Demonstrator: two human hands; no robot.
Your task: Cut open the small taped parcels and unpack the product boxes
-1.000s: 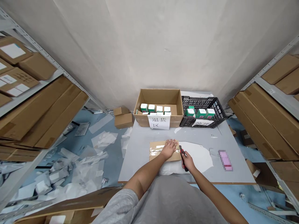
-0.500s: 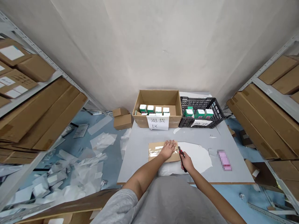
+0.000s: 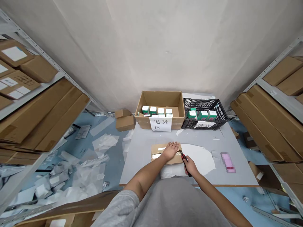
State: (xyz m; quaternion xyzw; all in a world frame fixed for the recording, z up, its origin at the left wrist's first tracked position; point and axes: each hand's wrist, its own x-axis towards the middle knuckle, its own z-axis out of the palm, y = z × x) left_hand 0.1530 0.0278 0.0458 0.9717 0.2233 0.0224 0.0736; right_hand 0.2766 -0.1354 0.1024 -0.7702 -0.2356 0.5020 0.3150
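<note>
A taped cardboard box (image 3: pixel 156 148) lies on the table near its front edge. My left hand (image 3: pixel 171 150) rests flat across its top, fingers outstretched. In my right hand (image 3: pixel 190 165) is a black and red utility knife (image 3: pixel 185 160), gripped by the handle. Its tip meets the box's right end, close to my left fingers. Whether the blade is out is too small to tell. White sheet material (image 3: pixel 201 156) spreads under and to the right of the box.
A cardboard carton (image 3: pixel 177 123) and a black plastic crate (image 3: pixel 203 126), both with green-and-white boxes, stand at the table's back. A blurred pink item (image 3: pixel 228 162) lies right. Shelves of cartons (image 3: pixel 47 119) flank the table; paper scraps (image 3: pixel 87 173) litter the floor.
The knife has tilted, its handle end shifting slightly right and toward me while its tip stays at the box's right end. My left hand keeps its place on the box.
</note>
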